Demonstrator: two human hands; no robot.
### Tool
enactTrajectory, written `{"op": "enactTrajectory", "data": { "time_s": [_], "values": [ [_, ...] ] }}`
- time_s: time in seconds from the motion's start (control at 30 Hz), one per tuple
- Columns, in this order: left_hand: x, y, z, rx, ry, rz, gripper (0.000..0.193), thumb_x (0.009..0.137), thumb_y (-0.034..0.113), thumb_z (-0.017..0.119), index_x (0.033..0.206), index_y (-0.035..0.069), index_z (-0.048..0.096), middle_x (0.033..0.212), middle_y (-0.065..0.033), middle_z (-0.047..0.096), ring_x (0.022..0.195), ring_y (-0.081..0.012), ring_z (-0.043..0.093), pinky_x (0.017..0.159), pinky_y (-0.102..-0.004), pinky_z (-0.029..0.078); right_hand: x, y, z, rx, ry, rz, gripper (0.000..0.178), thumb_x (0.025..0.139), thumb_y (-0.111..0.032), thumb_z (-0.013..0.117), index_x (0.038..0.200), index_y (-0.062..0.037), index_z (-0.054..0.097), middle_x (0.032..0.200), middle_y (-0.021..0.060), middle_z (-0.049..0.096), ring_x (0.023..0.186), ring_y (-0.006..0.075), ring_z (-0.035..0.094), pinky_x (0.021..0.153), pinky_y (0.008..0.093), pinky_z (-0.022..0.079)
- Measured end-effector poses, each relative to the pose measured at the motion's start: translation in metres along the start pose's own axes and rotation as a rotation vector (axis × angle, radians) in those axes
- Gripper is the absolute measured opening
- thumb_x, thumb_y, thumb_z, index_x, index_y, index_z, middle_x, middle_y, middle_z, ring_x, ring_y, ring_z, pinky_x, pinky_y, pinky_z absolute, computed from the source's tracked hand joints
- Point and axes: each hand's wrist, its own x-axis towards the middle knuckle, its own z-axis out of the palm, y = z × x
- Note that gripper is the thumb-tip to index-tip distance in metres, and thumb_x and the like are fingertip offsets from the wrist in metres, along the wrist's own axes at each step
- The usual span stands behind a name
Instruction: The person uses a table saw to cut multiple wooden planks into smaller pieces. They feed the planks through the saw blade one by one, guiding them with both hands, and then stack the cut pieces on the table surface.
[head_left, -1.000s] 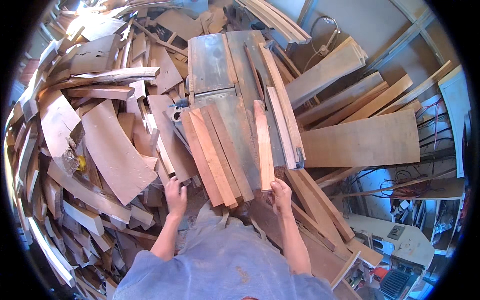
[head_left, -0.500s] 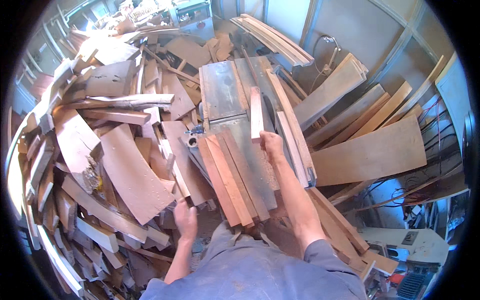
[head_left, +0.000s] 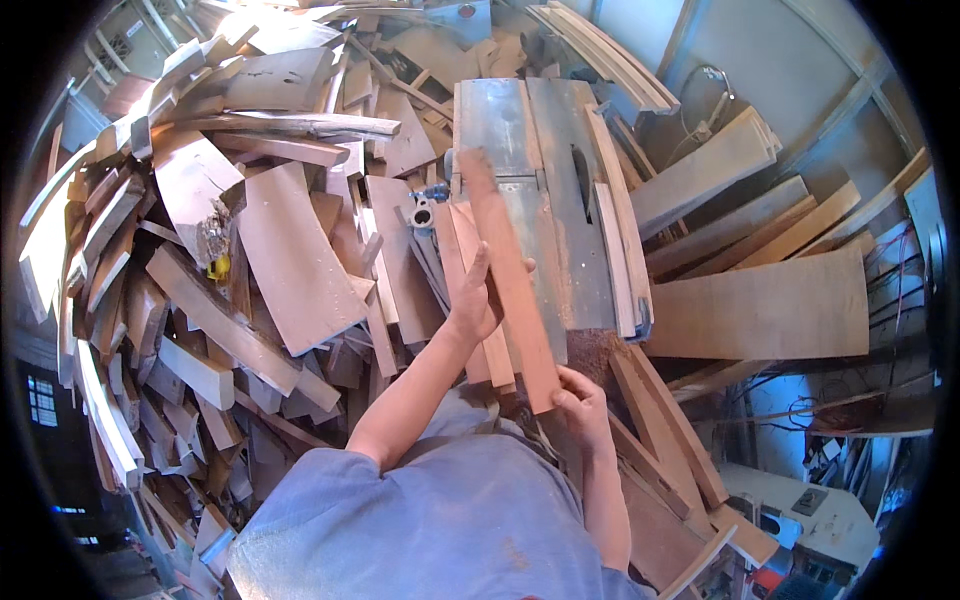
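A long reddish-brown wood strip (head_left: 512, 290) slants over the metal machine table (head_left: 545, 235), its near end close to my body. My left hand (head_left: 473, 300) grips it around the middle from the left, with fingertips showing past its right edge. At the near corner, my right hand (head_left: 582, 400) pinches the strip between thumb and fingers. Under and left of it lie other wood strips (head_left: 496, 360) on the table, partly covered by the held strip and my left hand. A dark slot (head_left: 580, 175) runs in the tabletop, beside a long wooden rail (head_left: 618, 220).
Boards and offcuts (head_left: 290, 250) are heaped all along the left. Wide planks (head_left: 760, 305) lean at the right. Below them stands a pale machine (head_left: 820, 510). Sawdust (head_left: 590, 350) lies at the table's near edge, with more boards (head_left: 670, 430) beside it.
My left hand has come up from beside the pile onto a wood strip. My right hand has drawn back toward me from the slot, where it held a pale strip. The view has shifted.
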Motion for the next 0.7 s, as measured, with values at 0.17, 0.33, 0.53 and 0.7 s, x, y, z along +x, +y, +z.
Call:
{"op": "enactTrajectory", "data": {
  "time_s": [0.17, 0.33, 0.53, 0.7],
  "values": [
    [-0.015, -0.051, -0.015, 0.013, 0.101, -0.029, 0.046, 0.101, 0.047, 0.063, 0.121, 0.005, 0.059, 0.111, -0.0120, 0.068, 0.102, -0.0263, 0.069, 0.093, -0.0420, 0.057, -0.054, 0.019, -0.013, -0.177, 0.274, 0.053, 0.053, 0.087, -0.017, 0.077, 0.134, 0.0038, 0.064, 0.120, 0.0088, 0.071, 0.106, 0.0151, 0.066, 0.095, 0.0311, 0.052],
    [-0.029, -0.083, 0.000, 0.009, 0.174, -0.072, 0.046, 0.100, 0.043, 0.067, 0.122, 0.004, 0.057, 0.109, -0.0131, 0.067, 0.102, -0.0275, 0.069, 0.090, -0.0442, 0.059, -0.091, 0.056, -0.042, -0.265, 0.362, 0.039, 0.055, 0.086, -0.020, 0.081, 0.134, 0.0011, 0.065, 0.124, 0.0106, 0.071, 0.114, 0.0178, 0.065, 0.099, 0.0336, 0.050],
    [-0.029, -0.099, 0.001, 0.004, 0.174, -0.141, 0.049, 0.102, 0.046, 0.063, 0.125, 0.004, 0.054, 0.109, -0.0160, 0.066, 0.098, -0.0306, 0.068, 0.086, -0.0454, 0.059, -0.115, 0.037, -0.027, -0.686, 0.377, -0.168, 0.064, 0.082, -0.020, 0.082, 0.138, 0.0021, 0.060, 0.129, 0.0148, 0.067, 0.122, 0.0261, 0.063, 0.105, 0.0373, 0.047],
    [-0.028, -0.094, -0.028, 0.024, 0.205, -0.106, 0.058, 0.101, 0.056, 0.058, 0.124, 0.003, 0.057, 0.108, -0.0168, 0.067, 0.098, -0.0312, 0.067, 0.091, -0.0469, 0.057, -0.096, 0.037, -0.041, -0.479, 0.440, -0.046, 0.052, 0.083, -0.019, 0.078, 0.129, 0.0013, 0.064, 0.118, 0.0140, 0.070, 0.110, 0.0255, 0.066, 0.100, 0.0367, 0.050]
  ]
}}
